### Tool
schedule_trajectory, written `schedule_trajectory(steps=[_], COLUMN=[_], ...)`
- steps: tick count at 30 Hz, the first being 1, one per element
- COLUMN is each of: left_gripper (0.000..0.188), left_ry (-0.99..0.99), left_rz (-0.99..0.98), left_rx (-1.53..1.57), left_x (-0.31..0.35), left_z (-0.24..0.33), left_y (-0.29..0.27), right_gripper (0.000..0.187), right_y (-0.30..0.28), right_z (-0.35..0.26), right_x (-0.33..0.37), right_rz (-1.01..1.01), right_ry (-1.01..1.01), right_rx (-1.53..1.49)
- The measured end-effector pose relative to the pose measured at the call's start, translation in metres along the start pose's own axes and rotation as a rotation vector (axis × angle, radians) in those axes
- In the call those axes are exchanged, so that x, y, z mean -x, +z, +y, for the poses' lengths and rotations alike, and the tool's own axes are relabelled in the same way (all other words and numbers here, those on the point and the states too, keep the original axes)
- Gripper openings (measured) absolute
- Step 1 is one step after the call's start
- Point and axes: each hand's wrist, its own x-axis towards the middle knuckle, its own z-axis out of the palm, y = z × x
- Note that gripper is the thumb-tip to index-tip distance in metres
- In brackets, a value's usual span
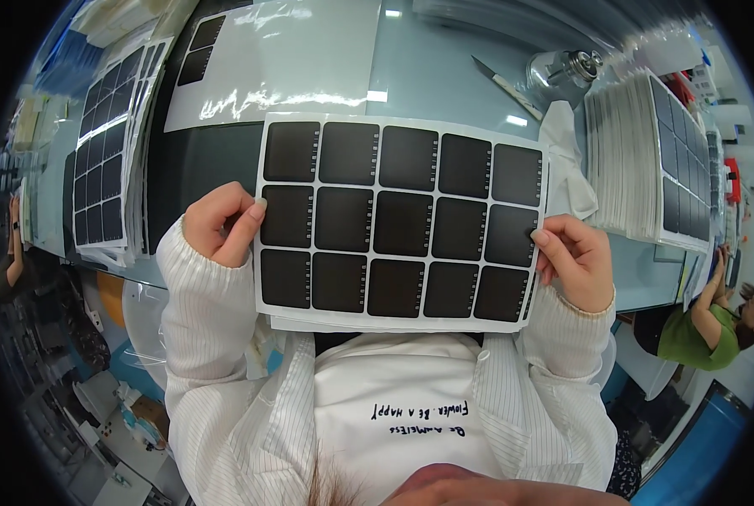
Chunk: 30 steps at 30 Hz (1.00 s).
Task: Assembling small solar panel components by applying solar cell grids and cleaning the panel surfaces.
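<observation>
A white sheet of black square stickers (403,223), set in three rows, spans the space in front of my chest. My left hand (225,221) pinches its left edge between thumb and fingers. At the opposite edge, my right hand (572,260) grips the sheet the same way, thumb on top. More white sheet edges show just under its lower side. Whatever lies beneath the middle of the sheet is hidden.
Stacks of similar sheets stand at the left (102,160) and right (621,160). A white sheet with two black squares (267,67) lies beyond. A craft knife (512,91), a glass jar (562,69) and a crumpled white cloth (567,160) sit at the far right. People are at both sides.
</observation>
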Motion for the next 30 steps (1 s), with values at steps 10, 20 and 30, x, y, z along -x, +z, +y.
schedule_trajectory(steps=[10,20,30], left_gripper=[0.020,0.021,0.023], left_ry=[0.213,0.278,0.239], left_rz=[-0.045,-0.133,-0.187], left_rx=[0.039,0.323,0.445], left_x=[-0.004,0.010,0.022], left_z=[-0.008,0.002,-0.011], left_y=[-0.013,-0.021,-0.021], right_gripper=[0.014,0.018,0.017], right_y=[0.004,-0.006,-0.018], right_z=[-0.004,-0.013,-0.014], right_x=[0.000,0.019,0.043], right_rz=[-0.016,-0.027,-0.075], right_ry=[-0.069,-0.144,-0.192], right_rx=[0.091,-0.130,-0.180])
